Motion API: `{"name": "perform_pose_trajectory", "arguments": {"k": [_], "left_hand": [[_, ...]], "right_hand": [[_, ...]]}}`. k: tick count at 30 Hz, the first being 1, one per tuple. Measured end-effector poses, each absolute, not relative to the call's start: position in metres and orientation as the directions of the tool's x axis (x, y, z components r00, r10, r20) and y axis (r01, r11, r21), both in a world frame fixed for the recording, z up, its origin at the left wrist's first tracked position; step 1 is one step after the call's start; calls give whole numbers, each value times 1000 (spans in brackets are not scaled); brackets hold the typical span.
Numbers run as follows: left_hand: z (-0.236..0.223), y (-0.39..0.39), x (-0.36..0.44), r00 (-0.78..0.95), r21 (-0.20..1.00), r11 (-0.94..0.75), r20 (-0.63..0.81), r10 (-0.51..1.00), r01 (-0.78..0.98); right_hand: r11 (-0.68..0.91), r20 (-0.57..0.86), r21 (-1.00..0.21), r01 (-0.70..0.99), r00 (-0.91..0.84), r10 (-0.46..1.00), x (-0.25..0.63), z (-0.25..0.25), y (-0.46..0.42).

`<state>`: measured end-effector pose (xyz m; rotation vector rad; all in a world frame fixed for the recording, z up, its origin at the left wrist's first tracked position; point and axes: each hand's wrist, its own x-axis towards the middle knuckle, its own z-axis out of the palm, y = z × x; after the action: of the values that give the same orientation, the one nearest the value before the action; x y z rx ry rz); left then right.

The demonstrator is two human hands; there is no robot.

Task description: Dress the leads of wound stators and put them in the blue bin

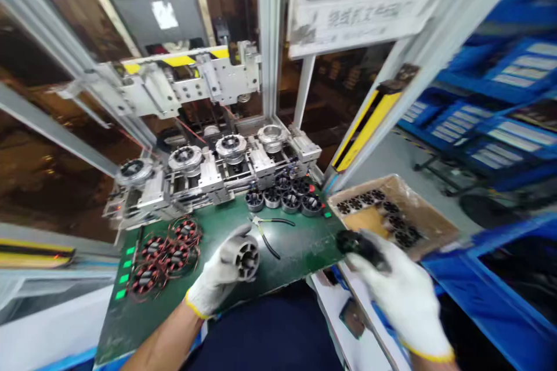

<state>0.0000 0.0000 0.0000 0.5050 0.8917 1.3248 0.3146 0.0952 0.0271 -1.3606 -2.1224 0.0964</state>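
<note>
My left hand (217, 278), in a white glove, is closed round a grey metal stator core (246, 258) held above the green work mat (296, 243). My right hand (402, 295), also gloved, grips a black stator core (354, 242) at the mat's right edge, beside a cardboard box (429, 214) with several black cores in it. Several wound stators with red-copper coils (167, 252) lie on the mat's left part. A row of black cores (285, 197) stands at the mat's far edge.
Black-handled pliers (267, 229) lie mid-mat. Behind the mat a machine carries round metal fixtures (230, 148), some with stators seated in them. Blue bins (491, 127) stack on the right. A yellow light-curtain post (365, 130) leans by the frame.
</note>
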Motion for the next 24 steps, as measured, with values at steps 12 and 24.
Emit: {"name": "perform_pose_trajectory", "arguments": {"k": [12, 24], "left_hand": [[12, -19, -2, -389, 957, 8, -125, 912, -289], [31, -35, -12, -423, 958, 79, -194, 885, -274]], "right_hand": [[932, 700, -335, 138, -625, 344, 157, 18, 55], [955, 688, -293, 45, -684, 244, 141, 28, 53]]}}
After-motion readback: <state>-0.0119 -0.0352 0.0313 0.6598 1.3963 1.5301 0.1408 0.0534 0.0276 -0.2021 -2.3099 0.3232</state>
